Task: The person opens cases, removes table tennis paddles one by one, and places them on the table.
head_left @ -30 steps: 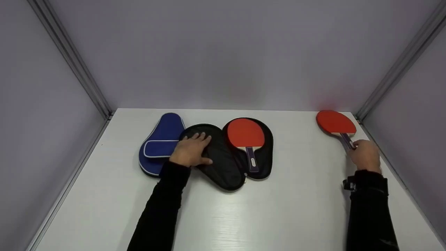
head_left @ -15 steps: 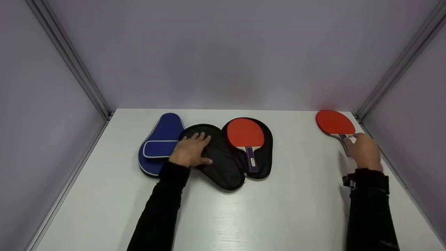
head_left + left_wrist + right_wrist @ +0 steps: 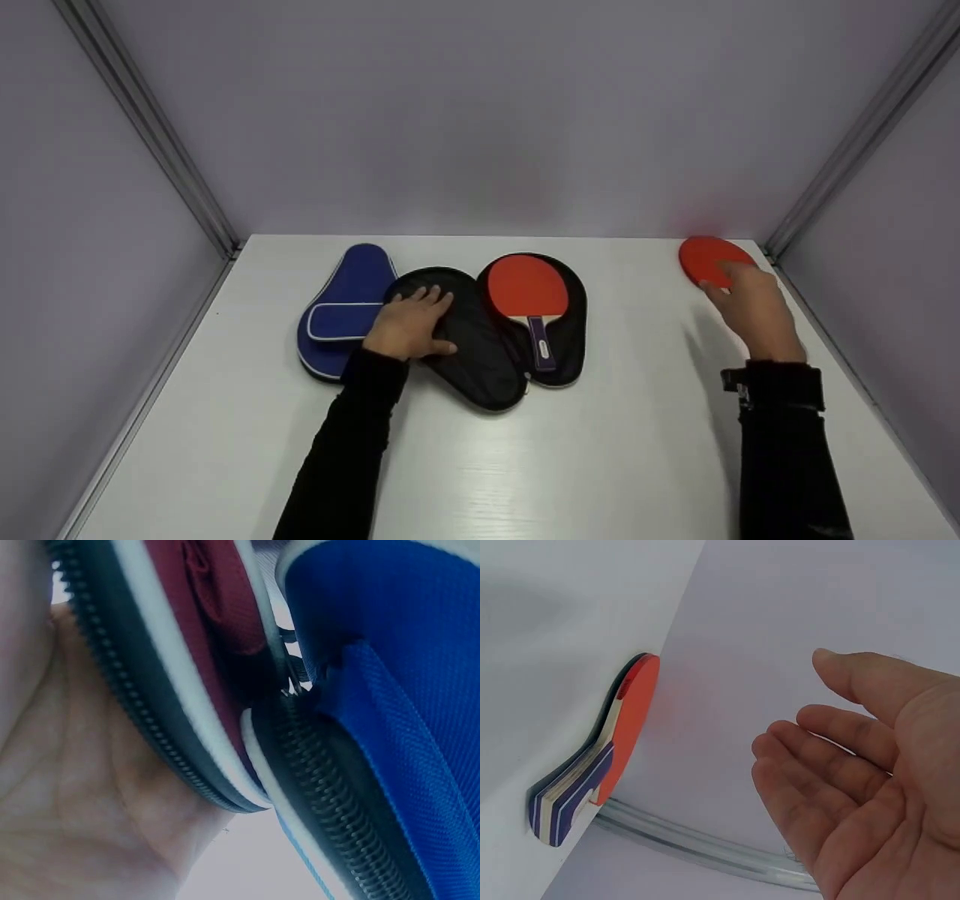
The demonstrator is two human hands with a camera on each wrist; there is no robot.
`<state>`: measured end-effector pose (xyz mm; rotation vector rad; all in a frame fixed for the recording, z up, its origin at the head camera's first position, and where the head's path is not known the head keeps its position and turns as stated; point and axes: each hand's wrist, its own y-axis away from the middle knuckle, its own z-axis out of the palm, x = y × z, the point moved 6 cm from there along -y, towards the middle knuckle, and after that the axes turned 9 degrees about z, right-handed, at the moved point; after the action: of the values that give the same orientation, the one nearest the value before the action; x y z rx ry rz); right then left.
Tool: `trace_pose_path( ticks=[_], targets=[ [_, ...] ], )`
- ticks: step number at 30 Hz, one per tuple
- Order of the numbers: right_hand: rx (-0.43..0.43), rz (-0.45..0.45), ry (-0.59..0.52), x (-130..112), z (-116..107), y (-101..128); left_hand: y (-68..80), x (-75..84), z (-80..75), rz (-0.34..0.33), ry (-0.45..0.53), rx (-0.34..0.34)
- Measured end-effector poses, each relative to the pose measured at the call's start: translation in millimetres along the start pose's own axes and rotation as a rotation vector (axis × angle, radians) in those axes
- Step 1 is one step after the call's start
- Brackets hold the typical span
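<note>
My left hand [image 3: 409, 326] lies with fingers spread on the black inner half of an unzipped paddle case [image 3: 480, 367]. From the left wrist view, the case's outside is dark red [image 3: 225, 607] with white piping and a black zipper. A red table tennis paddle [image 3: 529, 287] lies face up on the other half, its handle toward me. At the far right, my right hand [image 3: 761, 311] is raised with nothing in it, hiding the handle of a second red paddle [image 3: 701, 259] in the head view. The right wrist view shows that paddle's purple handle [image 3: 574, 795] apart from the relaxed fingers.
A blue paddle case [image 3: 360, 274] with white piping lies left of the black one, partly beneath my left hand and the open case. Grey-white panels [image 3: 480, 120] with metal corner posts [image 3: 161, 120] enclose the white table [image 3: 600, 450] at the back and sides.
My right hand has let go of the right paddle's handle, then lifted and moved up and left over it. That paddle stays at the far right corner. My left hand has not moved.
</note>
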<state>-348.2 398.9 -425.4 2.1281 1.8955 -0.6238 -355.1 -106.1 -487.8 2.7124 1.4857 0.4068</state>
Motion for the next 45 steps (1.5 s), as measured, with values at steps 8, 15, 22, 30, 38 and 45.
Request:
trace_pose_path(
  ticks=[8,15,22,30,38,45],
  targets=[
    [0.060,-0.195,-0.006,-51,6,10,-5.7,-7.6,7.3,0.003,-0.031,-0.008],
    [0.020,-0.393,0.040,-87,22,17,-21.1,-28.6,26.1,0.004,-0.024,0.015],
    [-0.008,-0.509,0.107,-112,40,30,-9.8,-13.3,12.2,-0.009,0.016,0.014],
    [-0.100,-0.540,0.171,-129,60,39,8.0,13.0,-12.0,-0.023,-0.031,-0.003],
    [-0.141,-0.597,0.203,-142,83,48,8.2,12.2,-11.0,-0.022,-0.032,0.000],
    [-0.215,-0.669,0.212,-152,103,58,-12.1,-12.4,12.9,-0.001,-0.025,0.014]
  ],
)
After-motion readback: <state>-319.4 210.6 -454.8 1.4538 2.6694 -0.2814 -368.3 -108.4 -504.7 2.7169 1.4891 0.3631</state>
